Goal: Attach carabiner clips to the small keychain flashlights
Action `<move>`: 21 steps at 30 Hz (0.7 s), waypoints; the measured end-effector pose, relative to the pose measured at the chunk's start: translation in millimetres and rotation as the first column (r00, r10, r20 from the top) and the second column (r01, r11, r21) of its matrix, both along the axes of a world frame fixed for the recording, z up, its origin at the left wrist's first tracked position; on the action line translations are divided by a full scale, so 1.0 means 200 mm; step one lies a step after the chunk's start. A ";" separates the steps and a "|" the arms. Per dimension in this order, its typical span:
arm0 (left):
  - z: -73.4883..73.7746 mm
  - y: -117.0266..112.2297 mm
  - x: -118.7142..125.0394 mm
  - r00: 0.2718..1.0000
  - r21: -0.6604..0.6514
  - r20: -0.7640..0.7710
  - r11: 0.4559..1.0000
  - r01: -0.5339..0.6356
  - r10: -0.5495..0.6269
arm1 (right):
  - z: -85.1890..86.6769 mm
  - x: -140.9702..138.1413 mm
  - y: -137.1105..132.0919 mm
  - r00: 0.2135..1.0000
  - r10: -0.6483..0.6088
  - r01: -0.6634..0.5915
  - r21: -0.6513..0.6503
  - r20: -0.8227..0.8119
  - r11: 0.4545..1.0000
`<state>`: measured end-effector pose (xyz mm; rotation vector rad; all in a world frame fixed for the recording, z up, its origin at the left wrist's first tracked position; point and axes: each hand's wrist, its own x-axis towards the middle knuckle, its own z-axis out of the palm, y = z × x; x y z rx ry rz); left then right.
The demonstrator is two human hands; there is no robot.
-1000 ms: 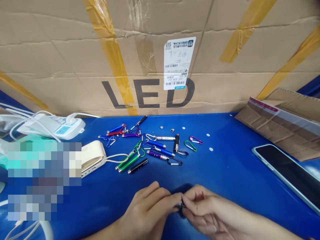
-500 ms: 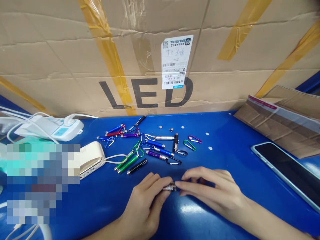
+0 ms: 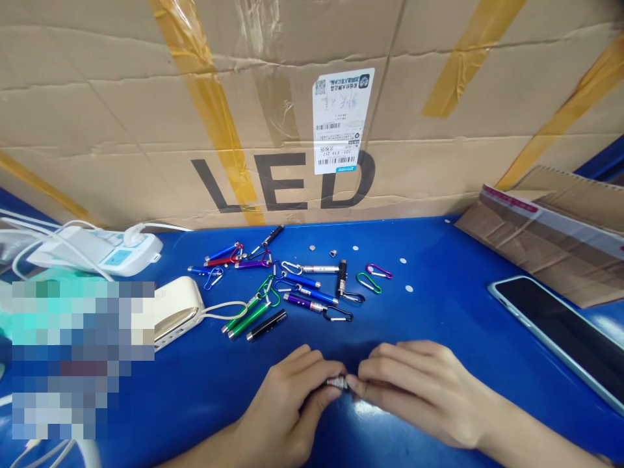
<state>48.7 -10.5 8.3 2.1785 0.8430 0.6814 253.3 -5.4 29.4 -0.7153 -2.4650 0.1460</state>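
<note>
My left hand is closed round a mini flashlight, whose silvery, labelled end sticks out between thumb and forefinger. The rest of its body is hidden in the fingers. At the exposed end, my right hand is closed in a pinch, its fingertips against or very near the flashlight. Whatever lies between those fingertips is too small to make out. Beyond the hands lie a black mini flashlight, a green one and a purple one with a black carabiner, among several others.
Loose green and pink carabiners lie near several small pale discs. A phone is at right, below a cardboard piece. Left are a power bank and power strip. A large carton stands behind.
My right hand's fingers have closed from a loose spread into a pinch at the flashlight's end. Both hands and the flashlight have shifted slightly toward me.
</note>
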 end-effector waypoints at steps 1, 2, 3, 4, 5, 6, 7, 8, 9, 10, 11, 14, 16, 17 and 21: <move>0.00 0.00 0.00 1.000 0.002 -0.003 1.000 0.014 -0.013 | 0.00 0.00 0.00 1.000 0.007 -0.007 0.027 0.013 1.000; -0.01 0.00 0.00 1.000 0.005 -0.003 1.000 0.022 -0.022 | -0.01 0.00 0.00 1.000 0.010 -0.011 0.048 0.025 0.999; -0.02 0.00 0.00 1.000 0.010 0.000 1.000 0.025 -0.025 | -0.01 0.00 0.00 0.999 0.010 -0.012 0.058 0.037 0.998; -0.02 0.00 0.00 1.000 0.011 0.006 1.000 0.021 -0.021 | -0.01 0.01 0.00 0.999 0.010 -0.012 0.056 0.046 0.998; -0.03 0.00 -0.01 1.000 0.010 0.013 1.000 0.014 -0.014 | -0.02 0.01 0.01 0.998 0.011 -0.014 0.045 0.054 0.999; -0.04 0.00 -0.01 1.000 0.010 0.021 1.000 0.007 -0.007 | -0.02 0.01 0.00 0.998 0.013 -0.015 0.033 0.063 0.999; -0.05 0.00 -0.01 1.000 0.014 0.030 1.000 0.002 -0.003 | -0.01 0.01 0.00 0.997 0.017 -0.018 0.025 0.071 1.000; -0.05 0.00 -0.01 0.999 0.022 0.037 1.000 0.005 -0.006 | -0.01 0.01 0.00 0.997 0.018 -0.020 0.026 0.078 0.999; -0.06 -0.01 -0.01 0.999 0.037 0.044 0.999 0.008 -0.009 | 0.00 0.01 0.00 0.996 0.020 -0.023 0.037 0.085 0.999; -0.06 -0.01 -0.01 0.999 0.063 0.049 0.998 0.013 -0.016 | 0.01 0.01 -0.01 0.996 0.021 -0.026 0.049 0.092 0.998; -0.06 -0.01 -0.01 0.998 0.095 0.054 0.995 0.019 -0.024 | 0.01 0.00 -0.01 0.995 0.023 -0.029 0.060 0.101 0.998; -0.05 -0.01 0.00 0.998 0.187 0.059 0.982 0.018 -0.029 | 0.03 0.00 -0.03 0.993 0.031 -0.034 0.027 0.110 0.999; -0.04 -0.01 0.00 0.999 0.241 0.041 0.970 0.010 -0.020 | 0.02 -0.01 -0.04 0.997 0.017 -0.014 -0.030 0.080 0.999; -0.04 -0.01 0.00 0.999 0.261 0.031 0.965 0.005 -0.013 | 0.01 -0.01 -0.04 0.998 0.001 0.003 -0.055 0.060 0.998; -0.05 -0.02 -0.01 1.000 0.311 -0.001 0.950 -0.003 0.004 | -0.05 -0.03 -0.06 0.997 -0.064 0.056 -0.163 -0.041 0.985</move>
